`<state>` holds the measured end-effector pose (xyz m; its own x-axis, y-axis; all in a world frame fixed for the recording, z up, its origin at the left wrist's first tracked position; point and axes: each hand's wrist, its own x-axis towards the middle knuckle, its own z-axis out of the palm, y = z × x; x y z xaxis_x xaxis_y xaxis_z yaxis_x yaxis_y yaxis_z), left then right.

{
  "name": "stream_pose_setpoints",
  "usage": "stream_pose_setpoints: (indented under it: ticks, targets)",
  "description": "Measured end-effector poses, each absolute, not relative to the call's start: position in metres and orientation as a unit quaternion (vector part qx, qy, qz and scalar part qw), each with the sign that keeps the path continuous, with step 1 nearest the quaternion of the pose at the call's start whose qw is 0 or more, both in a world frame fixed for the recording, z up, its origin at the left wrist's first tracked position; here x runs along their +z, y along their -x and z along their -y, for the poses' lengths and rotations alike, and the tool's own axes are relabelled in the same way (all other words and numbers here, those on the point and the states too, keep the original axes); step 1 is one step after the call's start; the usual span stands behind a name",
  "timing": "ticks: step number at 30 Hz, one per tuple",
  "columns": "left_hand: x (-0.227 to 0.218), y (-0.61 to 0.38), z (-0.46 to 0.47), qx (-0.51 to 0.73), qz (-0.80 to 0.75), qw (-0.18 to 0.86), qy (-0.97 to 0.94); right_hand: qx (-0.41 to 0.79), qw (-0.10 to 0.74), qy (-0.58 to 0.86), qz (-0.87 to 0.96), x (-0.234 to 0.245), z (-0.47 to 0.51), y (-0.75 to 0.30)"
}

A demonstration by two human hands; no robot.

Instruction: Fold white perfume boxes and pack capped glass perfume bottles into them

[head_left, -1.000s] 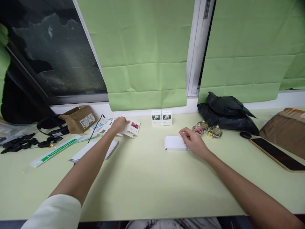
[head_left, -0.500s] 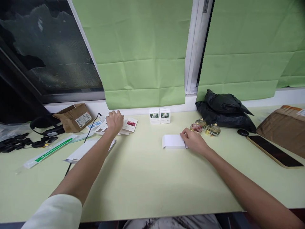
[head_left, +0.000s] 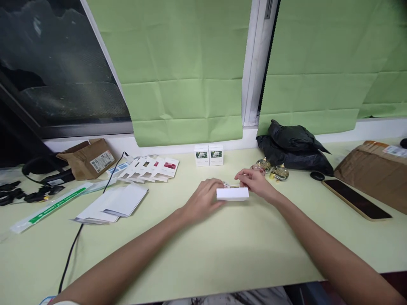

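Observation:
A small white box (head_left: 232, 194) is held between my hands over the middle of the table, with a plain side facing me. My left hand (head_left: 205, 198) grips its left end, fingers behind it and thumb low at the front. At the far right corner, the curled fingers of my right hand (head_left: 256, 183) pinch the box's edge or flap; their tips are partly hidden. Just beyond the right hand lie round, clear ornaments with gold caps (head_left: 279, 172), one of them pinkish. Two small white boxes with a flower picture (head_left: 209, 155) stand side by side near the wall.
Flattened cartons with flower pictures (head_left: 152, 168) are fanned out at left, behind folded white cartons (head_left: 125, 200). A brown paper package (head_left: 92, 161), black cable (head_left: 70, 254) and green-striped plastic sleeve (head_left: 57, 205) lie further left. Black bags (head_left: 295, 148), a phone (head_left: 356, 199) and a brown parcel (head_left: 375, 169) occupy the right.
My left hand has come from the flattened cartons at the left to the white box and taken hold of its left end. The box has been tipped up, and my right hand stays at its right end.

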<state>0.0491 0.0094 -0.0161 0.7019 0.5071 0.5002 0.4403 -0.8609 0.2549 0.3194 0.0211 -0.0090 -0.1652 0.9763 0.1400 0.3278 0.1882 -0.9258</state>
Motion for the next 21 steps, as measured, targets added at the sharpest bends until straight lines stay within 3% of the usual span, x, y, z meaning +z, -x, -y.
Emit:
stream_pose_setpoints:
  ticks: [4, 10, 13, 21]
  targets:
    - [-0.022, -0.042, 0.008, 0.279, -0.160, -0.006, -0.947, 0.247, 0.354, 0.451, 0.781, -0.020, -0.014, -0.315]
    - [-0.032, -0.042, 0.016, 0.284, -0.158, 0.005, -0.946, 0.158, 0.269, 0.450, 0.837, -0.039, -0.018, -0.296]
    - [-0.030, -0.040, 0.017, 0.305, -0.199, 0.056, -0.930, 0.135, 0.265, 0.452, 0.841, -0.037, -0.023, -0.294]
    - [-0.003, -0.017, 0.001, 0.329, -0.427, 0.308, -0.784, 0.164, 0.262, 0.526, 0.792, -0.029, -0.023, -0.318]
